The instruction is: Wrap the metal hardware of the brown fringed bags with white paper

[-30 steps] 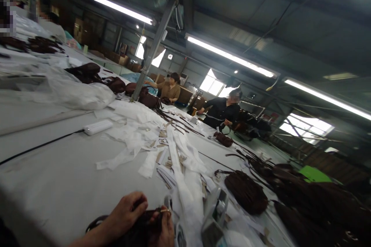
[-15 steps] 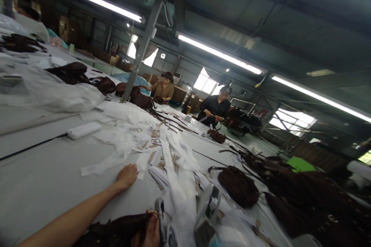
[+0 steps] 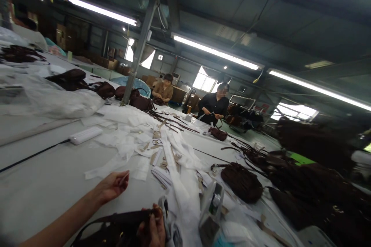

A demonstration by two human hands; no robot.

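My left hand (image 3: pixel 112 186) is over the white table, palm turned partly up. Its fingers are curled together at the tips; whatever they pinch, if anything, is too small to make out. At the lower edge my right hand (image 3: pixel 153 225) grips the end of a dark brown bag strap (image 3: pixel 124 217). The strap loops left above a dark brown bag (image 3: pixel 116 235) with small gold-coloured metal parts, mostly cut off by the frame. Just right of that hand lies crumpled grey-white material, and beyond it stands a grey metal device (image 3: pixel 211 208).
White sheets (image 3: pixel 174 154) and paper scraps spread over the table. A white bar with a dark cord (image 3: pixel 86 135) lies left. Brown bags (image 3: pixel 242 181) are heaped right. A metal post (image 3: pixel 139 50) rises behind. Two people (image 3: pixel 214 106) (image 3: pixel 164 89) work across the table.
My left hand has lifted back toward me and turned its palm up. The right hand has risen slightly with the strap. At the far right a dark brown mass now stands higher above the heap.
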